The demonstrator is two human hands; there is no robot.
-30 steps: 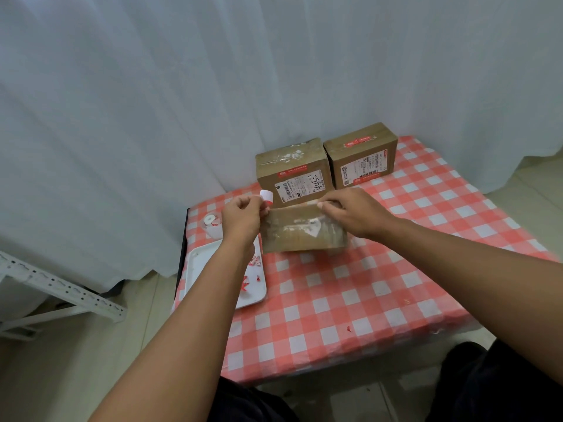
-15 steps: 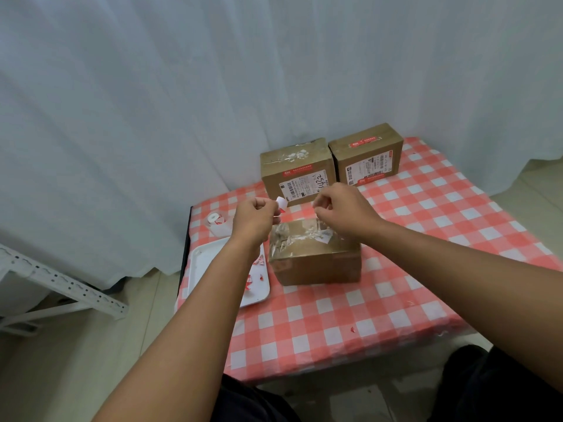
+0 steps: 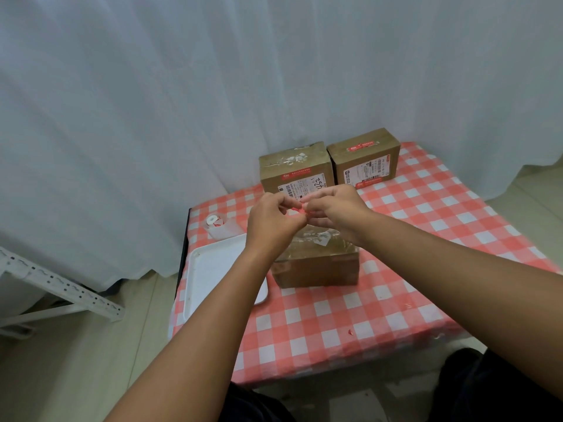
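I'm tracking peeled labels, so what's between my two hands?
A small red scrap, pinched between the fingertips of the left hand and the right hand, above the near cardboard box. The head view shows it.

A white tray (image 3: 210, 269) lies along the left edge of the checked table (image 3: 396, 303), with a small roll (image 3: 212, 221) at the far left corner. At the far edge, a labelled box (image 3: 294, 175) stands just beside a second box (image 3: 364, 161), with a white curtain (image 3: 182, 102) behind.

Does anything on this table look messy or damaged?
Yes. The near box has wrinkled tape and torn white label shreds on top; the back left box shows similar ragged bits. A tiny red scrap lies loose on the tablecloth. The left hand and right hand pinch another red piece.
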